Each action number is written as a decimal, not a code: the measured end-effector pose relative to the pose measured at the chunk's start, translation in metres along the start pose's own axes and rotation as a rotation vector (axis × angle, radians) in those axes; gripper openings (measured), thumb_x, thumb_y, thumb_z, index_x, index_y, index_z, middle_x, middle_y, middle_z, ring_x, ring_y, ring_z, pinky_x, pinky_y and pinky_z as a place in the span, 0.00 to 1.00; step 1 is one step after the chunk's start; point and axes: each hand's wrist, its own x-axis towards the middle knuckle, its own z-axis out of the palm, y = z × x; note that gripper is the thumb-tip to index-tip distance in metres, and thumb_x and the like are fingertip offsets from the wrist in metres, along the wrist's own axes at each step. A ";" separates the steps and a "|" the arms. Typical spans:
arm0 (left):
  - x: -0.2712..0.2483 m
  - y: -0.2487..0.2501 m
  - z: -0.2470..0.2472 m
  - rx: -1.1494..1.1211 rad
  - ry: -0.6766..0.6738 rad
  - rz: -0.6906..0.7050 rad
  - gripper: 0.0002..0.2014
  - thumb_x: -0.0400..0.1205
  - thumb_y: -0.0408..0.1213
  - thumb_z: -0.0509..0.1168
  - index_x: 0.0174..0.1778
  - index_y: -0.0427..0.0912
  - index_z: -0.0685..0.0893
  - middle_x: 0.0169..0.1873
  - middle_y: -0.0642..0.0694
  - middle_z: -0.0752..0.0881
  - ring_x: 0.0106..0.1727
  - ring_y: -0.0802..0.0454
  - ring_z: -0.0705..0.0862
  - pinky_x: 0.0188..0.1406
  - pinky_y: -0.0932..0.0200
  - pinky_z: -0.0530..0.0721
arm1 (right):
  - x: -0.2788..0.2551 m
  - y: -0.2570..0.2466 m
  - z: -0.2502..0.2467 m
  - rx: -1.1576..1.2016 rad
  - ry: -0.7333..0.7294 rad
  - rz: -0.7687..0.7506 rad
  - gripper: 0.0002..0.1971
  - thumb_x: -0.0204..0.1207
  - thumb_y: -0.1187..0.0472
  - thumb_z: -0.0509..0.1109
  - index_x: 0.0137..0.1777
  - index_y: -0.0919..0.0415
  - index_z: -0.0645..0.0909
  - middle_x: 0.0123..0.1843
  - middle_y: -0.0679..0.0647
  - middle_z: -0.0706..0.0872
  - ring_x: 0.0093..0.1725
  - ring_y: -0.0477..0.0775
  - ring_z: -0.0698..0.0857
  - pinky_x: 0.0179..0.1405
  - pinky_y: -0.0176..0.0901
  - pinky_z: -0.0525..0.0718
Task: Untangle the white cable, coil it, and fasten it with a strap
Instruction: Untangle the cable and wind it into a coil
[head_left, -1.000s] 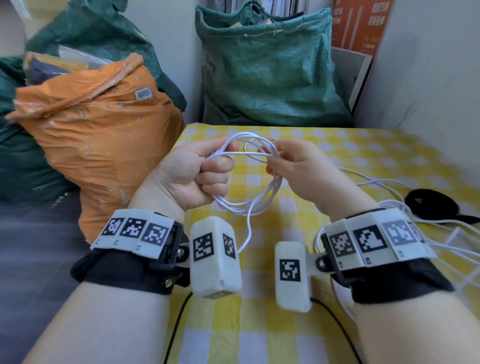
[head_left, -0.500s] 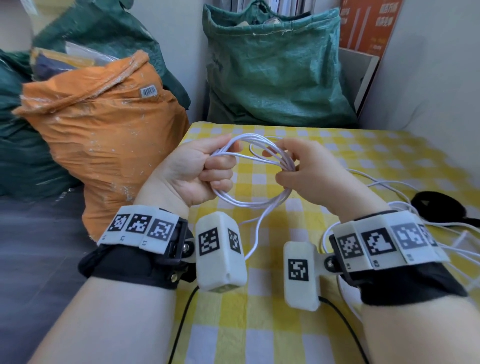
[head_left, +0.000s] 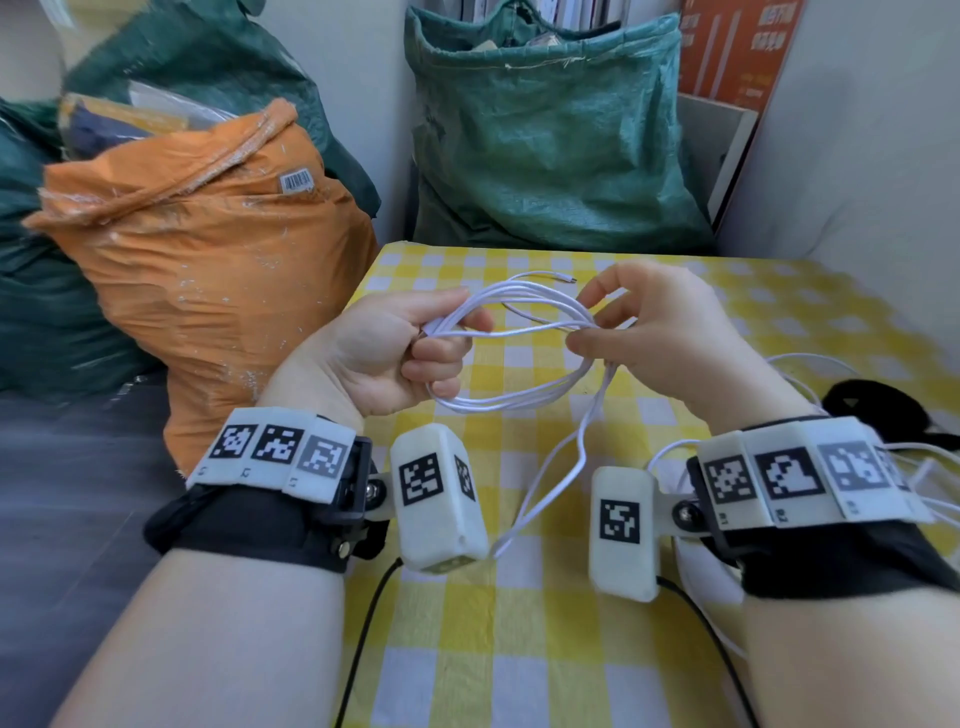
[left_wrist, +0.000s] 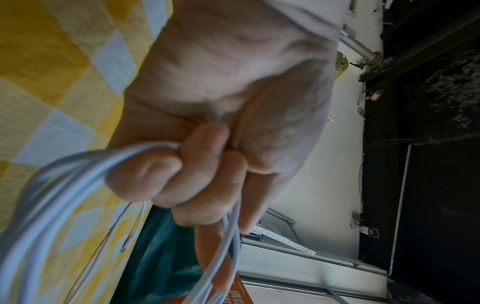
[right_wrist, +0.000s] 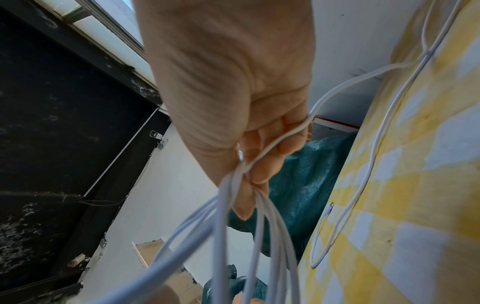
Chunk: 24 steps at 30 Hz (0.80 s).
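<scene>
Table (head_left: 519, 649) under yellow-and-white check cloth; 2 forearms over it, each with a black wrist strap and a white tagged camera block.

Behind the table: green woven sack (head_left: 550, 135). Left of the table: orange sack (head_left: 208, 270) with a barcode label.

White cable (head_left: 511, 400) held up above the cloth between both hands, several loops gathered into a loose coil. One free run drops from the right side of the coil to the cloth; more slack lies on the table at right.

Left hand (head_left: 384, 353): fingers curled, clamped on the coil's left end; thumb on top.

Right hand (head_left: 670, 332): thumb and fingers pinching the coil's right side, strands crossing the fingers in the wrist view.

Black strap (head_left: 878, 410) lying on the cloth at far right, apart from both hands.

Small connector tip (head_left: 569, 280) on the cloth beyond the coil.
</scene>
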 end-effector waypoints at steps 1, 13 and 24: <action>-0.001 0.000 -0.001 0.035 -0.004 -0.011 0.19 0.85 0.45 0.52 0.37 0.39 0.82 0.13 0.53 0.62 0.14 0.59 0.58 0.18 0.64 0.68 | 0.000 0.000 0.001 0.012 0.021 -0.001 0.13 0.65 0.66 0.79 0.40 0.52 0.79 0.32 0.48 0.86 0.23 0.43 0.81 0.23 0.37 0.77; -0.003 0.000 -0.002 0.192 -0.040 -0.036 0.20 0.77 0.50 0.58 0.20 0.46 0.75 0.13 0.54 0.61 0.15 0.60 0.57 0.21 0.63 0.61 | 0.001 0.000 -0.002 -0.110 0.271 -0.061 0.19 0.63 0.58 0.82 0.26 0.52 0.71 0.32 0.44 0.81 0.37 0.48 0.78 0.42 0.44 0.78; 0.003 0.009 -0.011 -0.122 0.253 0.114 0.25 0.86 0.48 0.54 0.20 0.47 0.69 0.13 0.55 0.58 0.12 0.59 0.56 0.14 0.66 0.62 | 0.002 0.005 -0.006 -0.291 0.189 -0.013 0.11 0.65 0.61 0.81 0.34 0.53 0.78 0.36 0.46 0.82 0.33 0.41 0.75 0.29 0.29 0.70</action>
